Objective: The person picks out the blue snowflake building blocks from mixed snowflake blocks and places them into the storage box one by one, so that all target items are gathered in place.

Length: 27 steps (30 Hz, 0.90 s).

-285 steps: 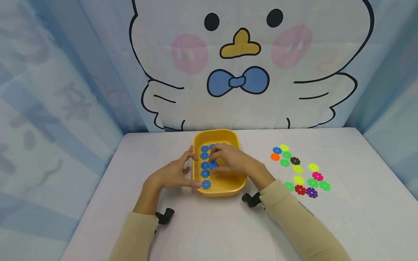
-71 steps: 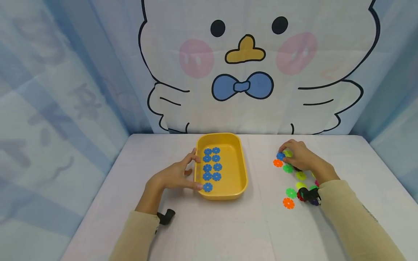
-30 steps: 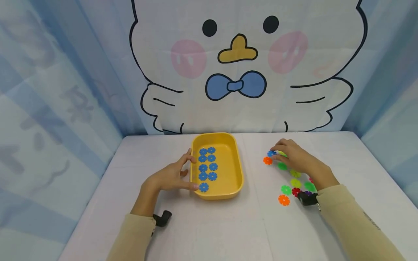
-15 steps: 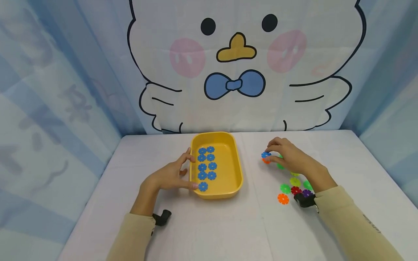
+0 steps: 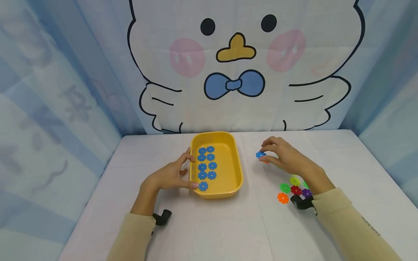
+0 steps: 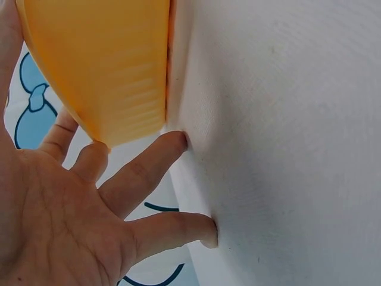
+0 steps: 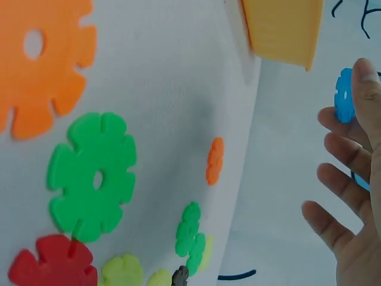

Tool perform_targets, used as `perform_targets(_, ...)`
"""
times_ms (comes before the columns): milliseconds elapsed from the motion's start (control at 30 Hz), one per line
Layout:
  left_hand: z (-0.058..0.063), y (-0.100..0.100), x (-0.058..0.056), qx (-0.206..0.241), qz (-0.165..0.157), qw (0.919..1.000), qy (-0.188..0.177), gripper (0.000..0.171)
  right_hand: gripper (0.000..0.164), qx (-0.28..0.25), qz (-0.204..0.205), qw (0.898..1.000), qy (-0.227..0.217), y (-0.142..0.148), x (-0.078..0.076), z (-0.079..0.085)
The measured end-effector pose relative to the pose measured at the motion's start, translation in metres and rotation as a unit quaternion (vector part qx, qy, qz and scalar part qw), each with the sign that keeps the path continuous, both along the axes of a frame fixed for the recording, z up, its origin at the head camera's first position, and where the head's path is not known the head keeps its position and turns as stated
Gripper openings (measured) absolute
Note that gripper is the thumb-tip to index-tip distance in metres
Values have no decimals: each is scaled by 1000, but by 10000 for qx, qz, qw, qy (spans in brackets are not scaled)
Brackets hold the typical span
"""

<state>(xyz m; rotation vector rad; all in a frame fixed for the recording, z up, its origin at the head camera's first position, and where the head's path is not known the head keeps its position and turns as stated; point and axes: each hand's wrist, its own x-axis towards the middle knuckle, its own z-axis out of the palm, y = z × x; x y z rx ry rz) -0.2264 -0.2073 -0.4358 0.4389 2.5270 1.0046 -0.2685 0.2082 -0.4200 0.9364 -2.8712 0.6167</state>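
My right hand (image 5: 285, 156) pinches a blue interlocking flower disc (image 7: 343, 98) between thumb and index finger, lifted above the table; the other fingers are spread in the right wrist view. Below it, an orange disc (image 5: 266, 162) peeks out beside the thumb. Along the left side of a yellow tray (image 5: 230, 163), my left hand (image 5: 169, 177) holds the rim. Its thumb lies at the near corner and two fingers hook over the wall; two other fingertips (image 6: 178, 140) rest on the table. Inside the tray, several blue discs (image 5: 203, 186) form two columns at the left.
Loose discs lie right of the tray, among them an orange disc (image 5: 282, 198), a green disc (image 7: 94, 177), a red disc (image 5: 296, 190) and a purple disc (image 5: 306, 193). My right forearm covers part of this group. A cartoon-printed cloth (image 5: 196, 112) hangs behind the table.
The right hand went from the tray to the loose discs, took a blue disc and has moved left with it. The tray gained blue discs; an orange disc appeared near the table's front. Left hand stays.
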Motion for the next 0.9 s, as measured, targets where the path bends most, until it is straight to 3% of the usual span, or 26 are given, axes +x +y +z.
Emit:
perform_targets(333, -2, 0, -1, 38, -56, 10000, -12, 81, 29, -139, 30, 9999, -34, -15, 9, 7)
perform_targets(900, -1, 1, 0, -26, 53, 10000, -25, 84, 29, -407, 679, 9968, 133, -47, 13, 13)
